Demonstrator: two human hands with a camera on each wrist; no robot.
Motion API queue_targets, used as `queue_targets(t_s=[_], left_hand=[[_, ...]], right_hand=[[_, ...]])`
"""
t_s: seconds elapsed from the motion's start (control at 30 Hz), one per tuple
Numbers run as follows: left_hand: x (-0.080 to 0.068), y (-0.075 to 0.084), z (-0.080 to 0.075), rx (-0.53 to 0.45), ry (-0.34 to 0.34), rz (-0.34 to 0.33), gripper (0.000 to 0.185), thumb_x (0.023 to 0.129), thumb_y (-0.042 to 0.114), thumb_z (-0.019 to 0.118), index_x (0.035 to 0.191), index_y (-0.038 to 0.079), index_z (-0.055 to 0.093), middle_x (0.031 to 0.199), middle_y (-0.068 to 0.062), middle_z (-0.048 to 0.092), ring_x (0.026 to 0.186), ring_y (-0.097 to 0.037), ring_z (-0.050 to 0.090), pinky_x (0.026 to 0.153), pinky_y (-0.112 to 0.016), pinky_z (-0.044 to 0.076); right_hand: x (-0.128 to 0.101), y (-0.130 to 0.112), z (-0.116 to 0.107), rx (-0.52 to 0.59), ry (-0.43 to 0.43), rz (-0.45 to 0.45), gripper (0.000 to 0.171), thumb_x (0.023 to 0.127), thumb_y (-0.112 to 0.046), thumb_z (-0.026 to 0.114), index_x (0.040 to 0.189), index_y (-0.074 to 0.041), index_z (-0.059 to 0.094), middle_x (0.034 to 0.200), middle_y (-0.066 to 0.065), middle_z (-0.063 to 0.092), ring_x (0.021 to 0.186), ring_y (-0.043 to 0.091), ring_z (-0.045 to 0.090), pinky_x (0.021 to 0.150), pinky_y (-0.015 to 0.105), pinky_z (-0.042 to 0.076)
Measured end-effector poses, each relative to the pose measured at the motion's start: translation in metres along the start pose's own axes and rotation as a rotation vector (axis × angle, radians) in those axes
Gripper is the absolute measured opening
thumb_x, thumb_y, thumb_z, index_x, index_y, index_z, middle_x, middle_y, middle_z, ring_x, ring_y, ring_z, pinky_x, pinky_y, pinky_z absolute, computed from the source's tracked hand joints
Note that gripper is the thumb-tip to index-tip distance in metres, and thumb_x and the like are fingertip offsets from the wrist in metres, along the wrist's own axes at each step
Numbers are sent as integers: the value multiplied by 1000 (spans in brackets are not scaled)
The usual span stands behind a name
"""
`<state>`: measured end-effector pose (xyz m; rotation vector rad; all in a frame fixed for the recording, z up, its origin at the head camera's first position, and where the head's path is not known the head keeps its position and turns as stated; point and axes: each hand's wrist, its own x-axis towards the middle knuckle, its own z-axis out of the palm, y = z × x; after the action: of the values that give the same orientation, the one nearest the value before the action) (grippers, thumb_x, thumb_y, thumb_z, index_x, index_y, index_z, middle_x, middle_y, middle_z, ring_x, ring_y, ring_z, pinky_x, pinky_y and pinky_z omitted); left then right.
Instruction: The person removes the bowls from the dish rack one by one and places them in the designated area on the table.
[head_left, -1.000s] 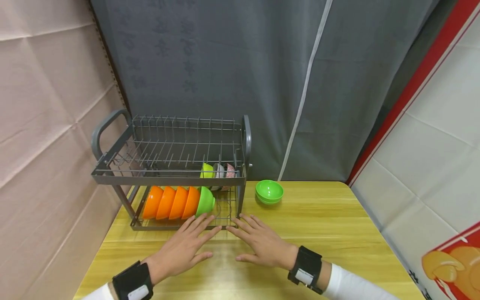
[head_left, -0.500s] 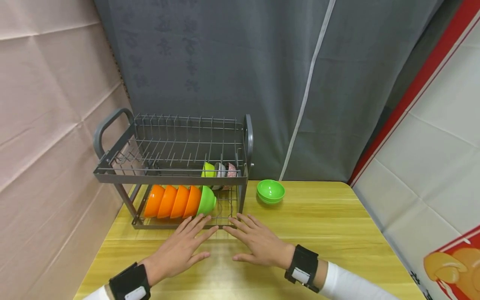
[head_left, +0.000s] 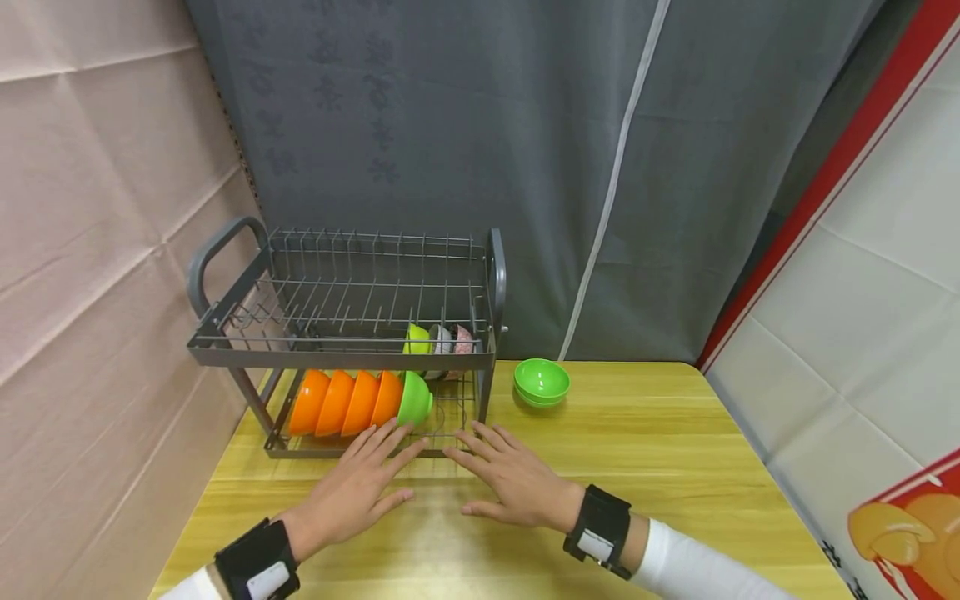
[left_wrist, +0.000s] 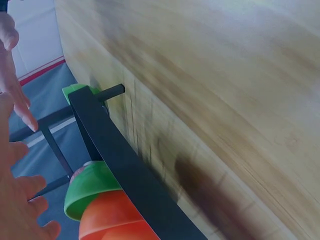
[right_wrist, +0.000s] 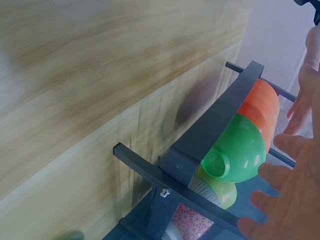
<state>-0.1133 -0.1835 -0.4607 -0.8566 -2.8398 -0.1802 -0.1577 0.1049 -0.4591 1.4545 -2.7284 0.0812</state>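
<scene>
Both hands lie flat on the wooden table (head_left: 645, 450) with fingers spread, holding nothing. My left hand (head_left: 360, 487) points at the front of a grey two-tier dish rack (head_left: 341, 358), its fingertips near the lower rail. Beside it, my right hand (head_left: 506, 475) reaches toward the rack's right front leg. On the lower tier stand several orange bowls (head_left: 345, 404) on edge, then a green bowl (head_left: 414, 398). The wrist views show that green bowl (right_wrist: 235, 150) and the orange bowls (left_wrist: 112, 217) close behind the rack's rail. Small bowls (head_left: 438, 340) sit farther back.
A stack of green bowls (head_left: 541, 382) rests on the table right of the rack. A grey curtain (head_left: 525, 150) hangs behind the table. A beige wall (head_left: 90, 250) closes the left side, and a white and red panel (head_left: 862, 275) the right.
Both hands have slid slightly forward toward the rack's front. The view has shifted a little; the bowls and rack stay put.
</scene>
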Motion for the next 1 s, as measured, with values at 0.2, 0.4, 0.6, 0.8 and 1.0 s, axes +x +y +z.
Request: queue_targets(t_s=[0.2,0.4,0.6,0.8,1.0], left_hand=[[5,-8,-1,-34,28,-44,67,101,55,50,157,21,39,165,-16,33,151,-40,32,122,-60,32],[7,-14,0,-52,28,-70,69,101,54,53,157,16,38,165,-18,32,151,-41,32,122,-61,31],[12,-15,1,-100,50,-99,75,101,48,57,158,5,33,163,-21,33,150,-41,35,120,-60,34],[19,-15,2,-256,43,-164,78,103,46,54,159,1,25,164,-23,28,149,-42,36,119,-60,35],[29,-17,4,-436,29,-255,82,104,49,49,161,1,15,167,-22,20,151,-42,31,120,-61,32]], right_hand=[[6,-3,-1,-36,12,-30,78,98,-69,40,162,-25,27,170,5,23,156,34,25,124,53,31],[13,-5,-2,-40,21,-43,78,98,-71,36,161,-26,27,170,4,23,157,33,24,126,53,29],[15,-5,-3,-33,17,-39,78,98,-70,39,161,-27,27,170,4,23,157,33,22,127,53,27],[19,-4,-2,-44,35,-65,78,98,-69,40,161,-24,29,169,6,25,156,35,26,125,54,29],[23,-3,-3,-40,26,-65,77,98,-70,39,161,-26,27,169,5,25,156,34,24,125,55,30]])
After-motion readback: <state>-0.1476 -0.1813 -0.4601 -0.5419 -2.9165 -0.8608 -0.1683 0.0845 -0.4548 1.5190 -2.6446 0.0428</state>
